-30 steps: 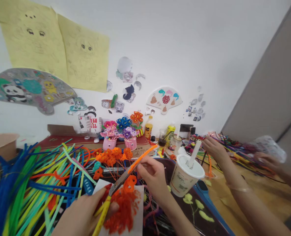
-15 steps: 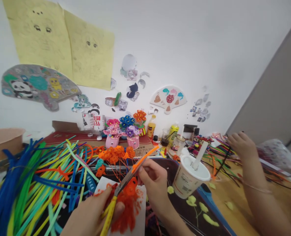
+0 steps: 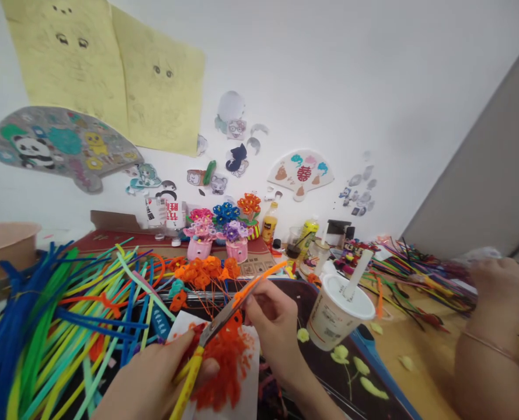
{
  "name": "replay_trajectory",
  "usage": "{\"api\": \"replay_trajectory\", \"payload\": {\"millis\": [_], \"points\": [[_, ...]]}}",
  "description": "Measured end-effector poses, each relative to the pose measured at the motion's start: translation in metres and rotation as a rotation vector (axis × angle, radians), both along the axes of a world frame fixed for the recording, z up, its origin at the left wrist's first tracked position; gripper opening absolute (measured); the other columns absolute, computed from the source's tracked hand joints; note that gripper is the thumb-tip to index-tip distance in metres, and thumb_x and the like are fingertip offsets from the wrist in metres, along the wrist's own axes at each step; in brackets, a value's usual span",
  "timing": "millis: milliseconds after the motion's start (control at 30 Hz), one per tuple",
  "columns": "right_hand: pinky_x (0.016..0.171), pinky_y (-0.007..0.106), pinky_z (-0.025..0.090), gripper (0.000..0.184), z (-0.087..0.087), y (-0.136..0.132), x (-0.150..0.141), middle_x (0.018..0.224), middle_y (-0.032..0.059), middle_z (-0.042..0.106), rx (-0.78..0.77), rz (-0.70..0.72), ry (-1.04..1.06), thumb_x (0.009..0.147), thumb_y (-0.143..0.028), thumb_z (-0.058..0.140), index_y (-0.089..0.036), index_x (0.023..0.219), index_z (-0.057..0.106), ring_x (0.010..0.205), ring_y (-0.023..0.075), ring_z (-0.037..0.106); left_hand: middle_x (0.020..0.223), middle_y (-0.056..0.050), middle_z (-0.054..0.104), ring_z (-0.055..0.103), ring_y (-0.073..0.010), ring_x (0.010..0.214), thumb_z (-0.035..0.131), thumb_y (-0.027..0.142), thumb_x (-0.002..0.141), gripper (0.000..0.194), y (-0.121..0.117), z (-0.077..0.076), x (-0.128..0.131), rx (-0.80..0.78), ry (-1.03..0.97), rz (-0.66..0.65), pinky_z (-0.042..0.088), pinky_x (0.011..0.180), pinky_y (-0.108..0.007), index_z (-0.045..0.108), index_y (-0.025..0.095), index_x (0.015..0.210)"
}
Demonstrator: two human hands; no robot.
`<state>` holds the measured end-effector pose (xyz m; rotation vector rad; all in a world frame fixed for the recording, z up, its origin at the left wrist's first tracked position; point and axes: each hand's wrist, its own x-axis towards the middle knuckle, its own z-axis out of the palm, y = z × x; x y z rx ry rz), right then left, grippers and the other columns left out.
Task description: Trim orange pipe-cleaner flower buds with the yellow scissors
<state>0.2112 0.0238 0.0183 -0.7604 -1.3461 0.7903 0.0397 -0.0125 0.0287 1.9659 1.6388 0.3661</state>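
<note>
My left hand is closed around the yellow handles of a pair of scissors, whose blades point up and to the right. Between thumb and fingers, my right hand pinches an orange pipe cleaner that sticks out past the blade tips. The blades lie along the pipe cleaner; whether they touch it I cannot tell. Beneath both hands, orange fuzz clippings are heaped on a white sheet of paper. Orange pipe-cleaner flowers on thin stems lie just beyond.
Many coloured pipe cleaners spread across the left. A lidded paper cup with a straw stands right of my right hand. Potted pipe-cleaner flowers and a juice bottle stand at the back. Another person's arm is at far right.
The other person's hand has moved right, and the dark pipe cleaner it held is no longer seen there. My hands keep nearly the same pose on the scissors and orange pipe cleaner.
</note>
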Motion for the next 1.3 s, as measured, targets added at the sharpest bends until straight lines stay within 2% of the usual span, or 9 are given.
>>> {"api": "replay_trajectory", "payload": {"millis": [100,267,500,833,1033,1167,1300], "points": [[0.050,0.022,0.037,0.015,0.001,0.000,0.001,0.062,-0.0023,0.053,-0.003,0.021,-0.006,0.082,-0.021,0.058,-0.017,0.067,0.059,0.054,0.0102,0.045,0.088,-0.007,0.077,0.071,-0.0278,0.080,0.037,0.050,0.077,0.043,0.000,-0.001,-0.003,0.025,0.061,0.025,0.050,0.072,-0.036,0.065,0.023,0.097],[0.054,0.023,0.038,0.016,0.002,0.000,0.002,0.068,0.0004,0.057,-0.014,0.048,-0.019,0.084,-0.023,0.058,-0.016,0.070,0.061,0.060,0.0119,0.048,0.097,-0.008,0.076,0.070,-0.0280,0.088,0.033,0.054,0.077,0.045,-0.003,-0.005,-0.002,0.081,0.016,0.019,0.050,0.076,-0.038,0.060,0.025,0.098],[0.052,0.023,0.035,0.015,0.000,-0.002,0.000,0.066,-0.0017,0.052,0.002,0.060,-0.048,0.083,-0.020,0.057,-0.017,0.069,0.059,0.058,0.0110,0.043,0.085,-0.009,0.076,0.071,-0.0280,0.082,0.035,0.046,0.079,0.042,-0.003,0.002,0.003,0.005,0.064,0.015,0.049,0.071,-0.035,0.062,0.022,0.099],[0.056,0.025,0.037,0.016,0.001,0.001,0.005,0.065,-0.0014,0.051,0.050,0.023,-0.161,0.084,-0.019,0.056,-0.017,0.068,0.060,0.060,0.0123,0.046,0.093,-0.012,0.077,0.071,-0.0294,0.087,0.036,0.042,0.079,0.042,0.000,0.009,0.000,-0.037,0.109,0.015,0.049,0.076,-0.038,0.065,0.020,0.101],[0.049,0.020,0.038,0.009,0.004,0.008,0.011,0.061,-0.0029,0.055,-0.025,0.148,-0.018,0.082,-0.022,0.061,-0.017,0.074,0.065,0.051,0.0088,0.046,0.085,-0.009,0.076,0.070,-0.0287,0.080,0.034,0.047,0.079,0.046,0.002,0.008,-0.005,-0.024,0.129,0.018,0.047,0.073,-0.036,0.065,0.023,0.102],[0.047,0.019,0.039,0.005,0.005,0.010,0.013,0.062,-0.0016,0.062,-0.042,0.151,0.035,0.078,-0.022,0.066,-0.018,0.076,0.067,0.048,0.0080,0.048,0.083,-0.005,0.076,0.070,-0.0268,0.079,0.038,0.050,0.078,0.044,0.002,0.002,-0.008,-0.003,0.084,0.022,0.046,0.071,-0.033,0.066,0.026,0.102],[0.042,0.019,0.039,0.009,0.005,0.008,0.012,0.058,-0.0017,0.061,-0.073,0.153,0.064,0.076,-0.024,0.068,-0.017,0.072,0.066,0.044,0.0078,0.048,0.085,-0.004,0.077,0.071,-0.0253,0.080,0.039,0.049,0.079,0.041,0.001,0.002,-0.007,0.012,0.069,0.025,0.046,0.070,-0.030,0.067,0.027,0.100]]}}
